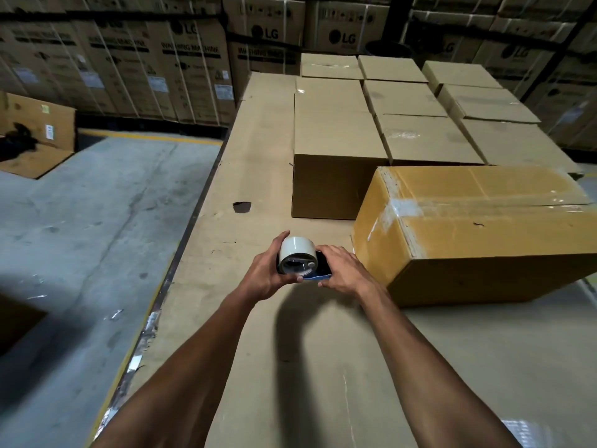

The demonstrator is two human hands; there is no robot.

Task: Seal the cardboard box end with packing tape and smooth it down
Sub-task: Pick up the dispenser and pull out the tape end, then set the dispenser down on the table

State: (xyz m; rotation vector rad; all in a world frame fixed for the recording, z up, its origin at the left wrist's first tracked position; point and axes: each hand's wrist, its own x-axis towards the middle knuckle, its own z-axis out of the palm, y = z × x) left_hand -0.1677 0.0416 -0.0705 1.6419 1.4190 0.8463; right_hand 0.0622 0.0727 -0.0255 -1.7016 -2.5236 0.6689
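A tape dispenser with a blue body carries a pale roll of packing tape (297, 256). I hold it above the table in front of me. My left hand (266, 274) wraps the roll's left side. My right hand (342, 270) grips the dispenser's right side. A yellowish cardboard box (478, 231) lies on its side just right of my hands. Clear tape shows along its top seam and over its left end edge. Neither hand touches the box.
A cardboard-covered table (258, 176) with a small hole holds several plain brown boxes (336, 137) behind the yellowish one. The table's left edge drops to a grey concrete floor (90, 221). Tall stacks of printed appliance cartons (181, 59) line the back.
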